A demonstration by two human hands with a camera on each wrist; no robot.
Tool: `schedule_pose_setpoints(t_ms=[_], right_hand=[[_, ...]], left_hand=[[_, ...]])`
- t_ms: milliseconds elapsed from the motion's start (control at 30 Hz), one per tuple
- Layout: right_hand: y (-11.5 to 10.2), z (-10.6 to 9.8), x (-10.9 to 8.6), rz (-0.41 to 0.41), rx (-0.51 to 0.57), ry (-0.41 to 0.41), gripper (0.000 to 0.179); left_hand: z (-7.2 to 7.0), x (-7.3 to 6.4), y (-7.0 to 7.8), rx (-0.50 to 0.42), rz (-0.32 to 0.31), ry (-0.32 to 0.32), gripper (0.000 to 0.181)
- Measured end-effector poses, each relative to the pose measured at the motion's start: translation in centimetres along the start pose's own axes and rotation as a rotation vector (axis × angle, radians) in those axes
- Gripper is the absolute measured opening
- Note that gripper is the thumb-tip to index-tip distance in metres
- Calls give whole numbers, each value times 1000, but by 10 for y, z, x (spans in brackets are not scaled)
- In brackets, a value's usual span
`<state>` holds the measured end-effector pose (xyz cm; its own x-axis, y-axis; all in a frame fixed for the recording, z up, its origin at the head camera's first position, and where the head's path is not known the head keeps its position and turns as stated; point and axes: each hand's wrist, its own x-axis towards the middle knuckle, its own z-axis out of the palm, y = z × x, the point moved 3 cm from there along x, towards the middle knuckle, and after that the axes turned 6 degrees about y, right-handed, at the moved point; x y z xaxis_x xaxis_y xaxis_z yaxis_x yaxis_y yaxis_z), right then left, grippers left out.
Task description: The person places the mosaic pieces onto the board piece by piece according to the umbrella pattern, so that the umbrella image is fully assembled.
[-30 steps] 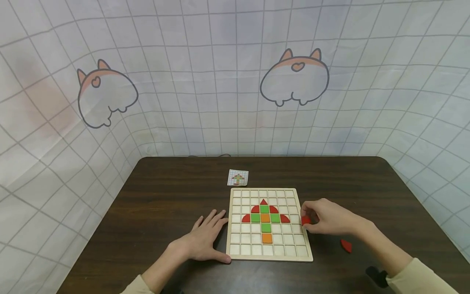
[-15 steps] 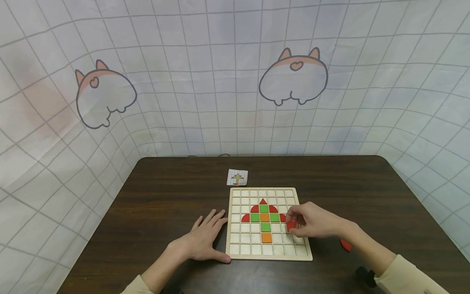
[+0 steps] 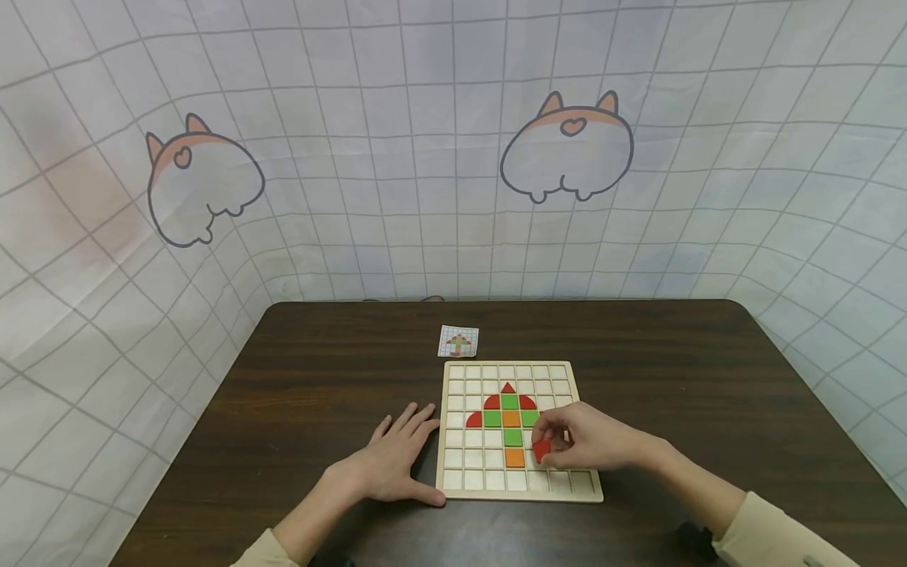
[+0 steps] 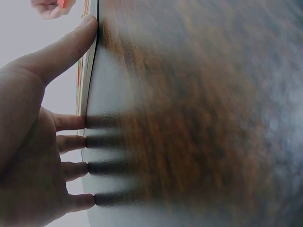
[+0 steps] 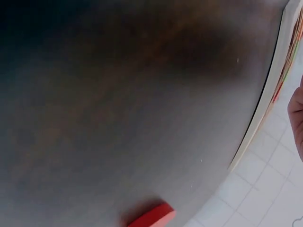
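My right hand (image 3: 595, 437) pinches a small red tile (image 3: 542, 450) over the lower right part of a wooden grid board (image 3: 473, 482). The tile's full shape cannot be made out behind the fingers. Set in the board are green squares (image 3: 513, 438), orange squares (image 3: 514, 458) and red pieces, among them a red triangle (image 3: 508, 388) at the top. The hand covers the right end of this pattern. On the table left of the board rests my left hand (image 3: 393, 465), fingers spread, its thumb touching the lower left corner; the left wrist view shows that thumb (image 4: 71, 49) along the board's edge.
A small picture card (image 3: 458, 342) with a similar coloured pattern lies behind the board. In the right wrist view, a loose red piece (image 5: 154, 217) lies on the dark table; my right arm hides it in the head view. A grid-patterned cloth (image 3: 453, 157) surrounds the table.
From beyond the board's right edge, my right hand has moved left and slightly nearer over the board with the red tile. The left hand stays where it was.
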<state>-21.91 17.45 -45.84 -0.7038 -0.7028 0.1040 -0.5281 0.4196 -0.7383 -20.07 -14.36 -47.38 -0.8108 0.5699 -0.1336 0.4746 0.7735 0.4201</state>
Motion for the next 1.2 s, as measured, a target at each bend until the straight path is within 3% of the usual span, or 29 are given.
schedule_pose_setpoints(t_ms=[667, 1200], right_hand=[[-14, 25, 5, 133, 49, -30, 15], [-17, 31, 7, 102, 23, -28, 16]], left_hand=[[0, 2, -1, 6, 0, 0, 110], [0, 0, 0, -15, -7, -11, 110]])
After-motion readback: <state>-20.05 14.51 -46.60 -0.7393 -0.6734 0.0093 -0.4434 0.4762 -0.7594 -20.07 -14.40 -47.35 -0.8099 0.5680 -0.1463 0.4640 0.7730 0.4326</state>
